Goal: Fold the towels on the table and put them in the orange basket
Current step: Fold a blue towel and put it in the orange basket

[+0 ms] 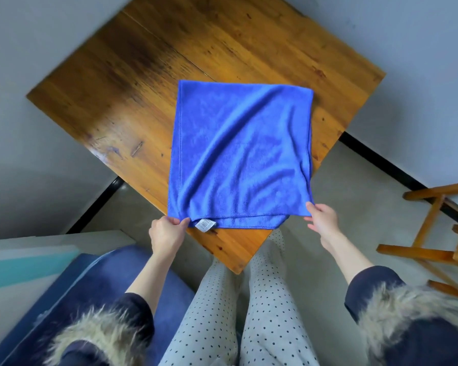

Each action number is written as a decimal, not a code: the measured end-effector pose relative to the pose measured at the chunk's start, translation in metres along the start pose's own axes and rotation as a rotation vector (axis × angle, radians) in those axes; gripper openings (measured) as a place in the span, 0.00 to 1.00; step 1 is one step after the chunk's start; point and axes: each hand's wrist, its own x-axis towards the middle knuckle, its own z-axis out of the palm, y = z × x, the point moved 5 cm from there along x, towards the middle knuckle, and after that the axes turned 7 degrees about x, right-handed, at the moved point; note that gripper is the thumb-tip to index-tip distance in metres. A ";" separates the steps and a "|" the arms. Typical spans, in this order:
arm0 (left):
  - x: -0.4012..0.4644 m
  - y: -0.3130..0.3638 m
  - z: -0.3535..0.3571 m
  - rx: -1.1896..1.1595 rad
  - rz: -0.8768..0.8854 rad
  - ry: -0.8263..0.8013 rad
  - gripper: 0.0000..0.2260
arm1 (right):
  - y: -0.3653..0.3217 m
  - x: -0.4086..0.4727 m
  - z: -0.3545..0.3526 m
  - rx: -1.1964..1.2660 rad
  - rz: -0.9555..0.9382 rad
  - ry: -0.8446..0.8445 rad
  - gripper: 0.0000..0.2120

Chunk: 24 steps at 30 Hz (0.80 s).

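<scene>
Room: pale grey walls with a black skirting strip along the floor; grey floor. The orange basket is not in view.

Table (132,83): square, worn wooden top, set cornerwise to the viewer, one corner pointing near, between the person's knees. Dark staining on its left half.

Seat (95,281): blue upholstery, near left, beside the person's leg.

Chair (434,233): wooden frame, right edge of the scene, well apart from the table.

Towel (243,151): blue, the only one visible. Lies doubled on the right half of the table; two layers show at the near hem, the lower one peeping out. Long axis runs near to far, away from the person. Far edge flat on the wood; right edge close to the table's right side. Diagonal creases cross it. A white care label (205,224) sticks out at the near left corner.

Left hand (167,231): pinches the near left corner of the towel between thumb and fingers.

Right hand (321,215): grips the near right corner, just off the table edge; fingers curled on the cloth.

Relation: both hands hold the near hem, equally close; the towel's length stretches straight away from them. Judgement: the next fold likely carries this near hem to the far edge, halving the length.
</scene>
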 end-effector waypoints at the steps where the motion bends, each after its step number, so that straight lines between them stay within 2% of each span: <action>1: -0.001 0.000 -0.001 0.003 0.005 0.011 0.17 | -0.001 0.002 -0.001 0.023 0.010 0.011 0.10; 4: -0.001 -0.002 -0.004 -0.035 0.012 0.039 0.11 | 0.000 0.007 0.000 0.126 0.060 -0.044 0.18; 7: -0.001 -0.011 -0.008 -0.181 -0.051 0.010 0.10 | 0.006 0.007 0.011 0.226 0.155 -0.187 0.17; 11: 0.001 -0.015 -0.013 -0.295 -0.095 -0.028 0.09 | 0.009 0.006 0.026 0.255 0.211 -0.297 0.08; 18: 0.008 -0.010 -0.022 -0.219 -0.031 0.007 0.09 | 0.009 0.000 0.022 0.254 0.165 -0.266 0.06; 24: 0.009 -0.007 -0.026 -0.294 -0.037 -0.064 0.06 | 0.020 -0.011 0.006 0.212 0.206 -0.335 0.09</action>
